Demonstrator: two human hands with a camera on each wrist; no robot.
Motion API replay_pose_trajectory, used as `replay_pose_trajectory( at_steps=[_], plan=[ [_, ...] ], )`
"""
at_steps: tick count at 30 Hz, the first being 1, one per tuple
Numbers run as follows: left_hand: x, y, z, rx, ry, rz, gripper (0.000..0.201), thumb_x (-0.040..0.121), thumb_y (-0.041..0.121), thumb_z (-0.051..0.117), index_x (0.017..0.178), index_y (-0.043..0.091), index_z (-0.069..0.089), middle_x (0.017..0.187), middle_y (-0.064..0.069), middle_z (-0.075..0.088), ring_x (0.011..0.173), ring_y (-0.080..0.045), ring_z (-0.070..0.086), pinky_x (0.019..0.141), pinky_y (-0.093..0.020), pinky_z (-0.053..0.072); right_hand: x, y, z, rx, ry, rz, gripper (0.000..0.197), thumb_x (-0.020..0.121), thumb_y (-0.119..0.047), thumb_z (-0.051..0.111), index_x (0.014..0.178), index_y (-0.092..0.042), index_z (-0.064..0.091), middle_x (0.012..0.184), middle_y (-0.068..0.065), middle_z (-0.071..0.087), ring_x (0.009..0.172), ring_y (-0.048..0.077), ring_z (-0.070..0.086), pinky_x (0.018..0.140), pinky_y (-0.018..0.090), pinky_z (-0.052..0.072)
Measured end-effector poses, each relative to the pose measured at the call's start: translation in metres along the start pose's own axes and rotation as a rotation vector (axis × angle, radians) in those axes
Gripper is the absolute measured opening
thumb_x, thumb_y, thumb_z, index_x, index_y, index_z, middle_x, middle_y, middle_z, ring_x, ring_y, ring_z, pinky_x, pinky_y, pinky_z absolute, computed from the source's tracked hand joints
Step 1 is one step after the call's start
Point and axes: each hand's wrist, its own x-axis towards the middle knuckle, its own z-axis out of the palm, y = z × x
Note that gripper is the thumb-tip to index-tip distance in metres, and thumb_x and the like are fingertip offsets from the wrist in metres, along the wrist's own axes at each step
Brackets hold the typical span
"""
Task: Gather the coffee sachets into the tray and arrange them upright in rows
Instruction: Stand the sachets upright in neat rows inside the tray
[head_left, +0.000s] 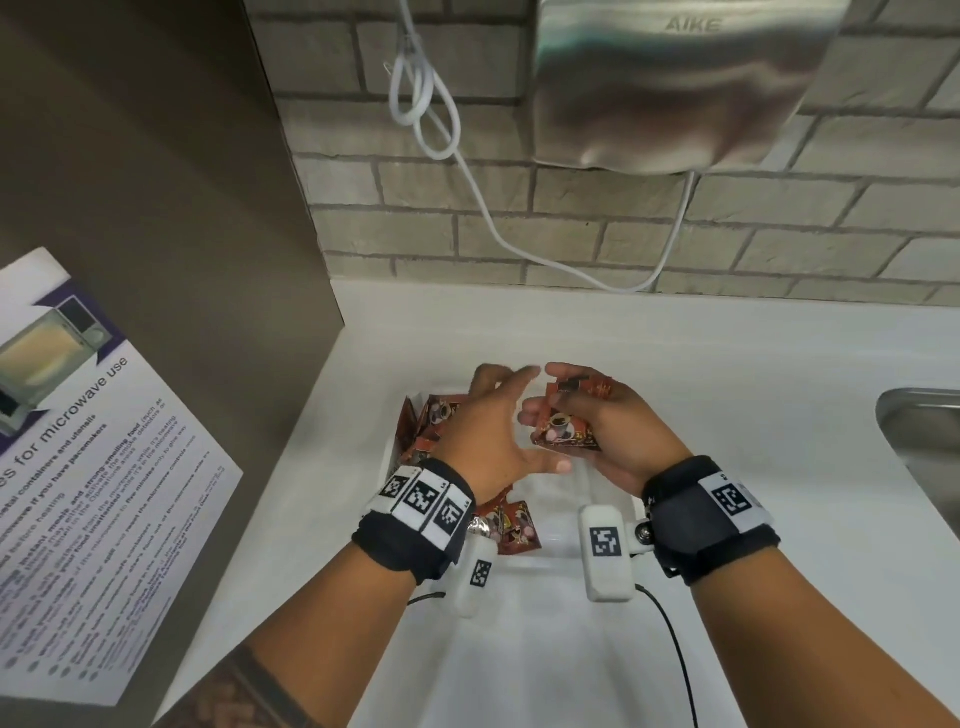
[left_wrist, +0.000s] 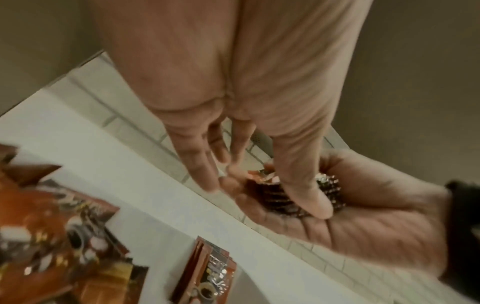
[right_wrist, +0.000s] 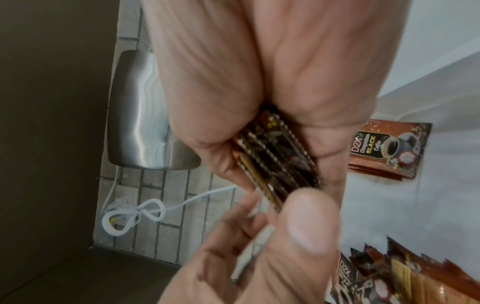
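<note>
My right hand (head_left: 602, 436) grips a stack of several brown coffee sachets (head_left: 563, 431) above the white tray (head_left: 558, 519); the stack's serrated edges (right_wrist: 275, 160) show in the right wrist view. My left hand (head_left: 506, 415) is beside it with its fingers straight. The left thumb (left_wrist: 311, 201) touches the stack's edge (left_wrist: 272, 197). More sachets (head_left: 418, 431) stand along the tray's left side, and a few others (head_left: 511, 530) lie flat near its front. A small upright bunch (right_wrist: 389, 152) shows its printed front in the right wrist view.
The tray sits on a white counter (head_left: 753, 405). A steel sink (head_left: 919, 426) lies at the right edge. On the brick wall behind hang a steel hand dryer (head_left: 675, 83) and its white cable (head_left: 467, 182). A brown panel with a microwave notice (head_left: 93, 467) closes off the left.
</note>
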Motion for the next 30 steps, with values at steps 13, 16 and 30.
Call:
replay_pose_trajectory(
  at_steps=[13,16,30],
  plan=[
    [0.004,0.009,0.0,0.089,-0.179,0.351,0.079,0.079,0.019,0.084,0.148,0.033,0.048,0.154,0.015,0.038,0.13,0.005,0.041,0.104,-0.004,0.033,-0.009,0.003,0.013,0.05,-0.202,0.084,0.023,0.087,0.016,0.049,0.097,0.0,0.062,0.092,0.017,0.065,0.095,0.025,0.066,0.07,0.032,0.055],
    [0.006,0.007,-0.001,0.086,-0.15,0.37,0.078,0.075,0.016,0.085,0.145,0.029,0.052,0.144,0.01,0.049,0.12,0.009,0.042,0.1,0.001,0.03,-0.009,0.005,0.015,0.127,-0.189,0.102,0.023,0.089,0.015,0.046,0.094,-0.002,0.062,0.09,0.015,0.067,0.092,0.023,0.068,0.069,0.032,0.057],
    [0.023,0.003,-0.024,-0.084,-0.08,0.058,0.136,0.062,0.04,0.095,0.159,0.043,-0.001,0.161,0.014,0.02,0.139,-0.005,0.036,0.11,-0.027,0.04,-0.013,-0.001,-0.001,-0.322,0.023,-0.079,0.019,0.09,-0.026,0.071,0.104,-0.013,0.075,0.103,0.006,0.077,0.096,0.022,0.07,0.087,0.032,0.049]
  ],
)
